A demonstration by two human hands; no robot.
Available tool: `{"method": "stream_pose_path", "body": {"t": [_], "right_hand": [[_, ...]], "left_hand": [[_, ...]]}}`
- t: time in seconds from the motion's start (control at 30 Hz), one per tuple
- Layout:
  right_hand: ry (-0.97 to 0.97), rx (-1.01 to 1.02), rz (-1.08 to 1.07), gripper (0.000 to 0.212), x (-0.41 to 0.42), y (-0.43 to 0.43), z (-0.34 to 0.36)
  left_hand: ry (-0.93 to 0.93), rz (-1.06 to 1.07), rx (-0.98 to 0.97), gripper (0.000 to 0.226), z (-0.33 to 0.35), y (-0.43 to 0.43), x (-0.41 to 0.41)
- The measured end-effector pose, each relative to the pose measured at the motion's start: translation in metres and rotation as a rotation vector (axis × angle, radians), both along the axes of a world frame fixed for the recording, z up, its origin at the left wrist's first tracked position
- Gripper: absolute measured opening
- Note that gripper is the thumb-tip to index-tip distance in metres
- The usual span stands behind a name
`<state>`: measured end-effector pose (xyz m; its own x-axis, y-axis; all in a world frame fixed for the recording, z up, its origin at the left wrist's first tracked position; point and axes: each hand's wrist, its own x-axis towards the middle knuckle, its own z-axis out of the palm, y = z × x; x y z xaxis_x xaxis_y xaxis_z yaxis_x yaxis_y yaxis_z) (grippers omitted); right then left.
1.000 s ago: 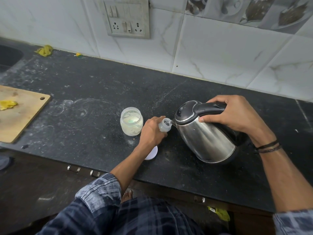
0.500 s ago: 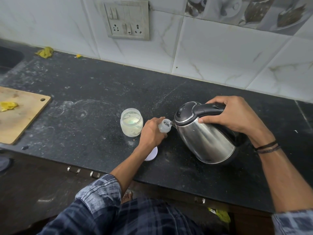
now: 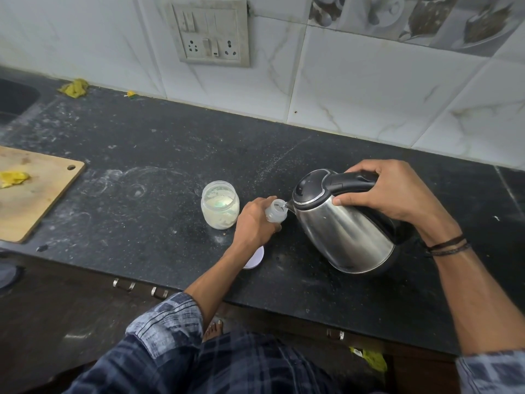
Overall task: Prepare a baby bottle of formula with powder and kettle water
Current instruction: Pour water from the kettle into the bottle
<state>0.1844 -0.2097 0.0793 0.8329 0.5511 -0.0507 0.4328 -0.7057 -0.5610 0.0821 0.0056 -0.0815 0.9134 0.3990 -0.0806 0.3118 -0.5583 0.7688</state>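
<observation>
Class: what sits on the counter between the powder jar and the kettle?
In the head view, the left hand gripping the baby bottle sits between powder jar and kettle.

Two bare forearms are extended forward from rolled-up plaid sleeves. The left hand [image 3: 257, 220] is seen from the back, wrist bent slightly, its fingers curled closed around a small bottle [image 3: 275, 212]. The right hand [image 3: 389, 194] is held higher and to the right, clenched over a kettle handle [image 3: 350, 180], with dark cords worn around the wrist.
</observation>
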Motion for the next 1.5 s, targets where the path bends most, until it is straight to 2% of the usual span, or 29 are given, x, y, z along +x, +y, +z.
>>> {"method": "stream_pose_path", "body": {"t": [0.23,0.43,0.93,1.13,1.5], "right_hand": [[-0.01,-0.006,0.004,0.044,0.002,0.0,-0.002],[0.008,0.029,-0.01,0.043,0.003,-0.008,-0.003],[0.024,0.15,-0.058,0.046,-0.002,-0.034,-0.009],[0.005,0.317,-0.114,0.045,-0.012,-0.06,-0.016],[-0.152,0.707,-0.433,0.042,-0.052,-0.12,-0.067]], "left_hand": [[-0.001,0.012,-0.025,0.057,0.001,-0.001,-0.001],[-0.014,0.043,-0.123,0.062,-0.001,-0.005,-0.002],[-0.057,0.046,-0.228,0.063,0.002,-0.017,0.003],[-0.061,0.053,-0.264,0.061,0.0,-0.021,0.001],[-0.049,0.024,-0.247,0.059,-0.011,-0.028,0.002]]}}
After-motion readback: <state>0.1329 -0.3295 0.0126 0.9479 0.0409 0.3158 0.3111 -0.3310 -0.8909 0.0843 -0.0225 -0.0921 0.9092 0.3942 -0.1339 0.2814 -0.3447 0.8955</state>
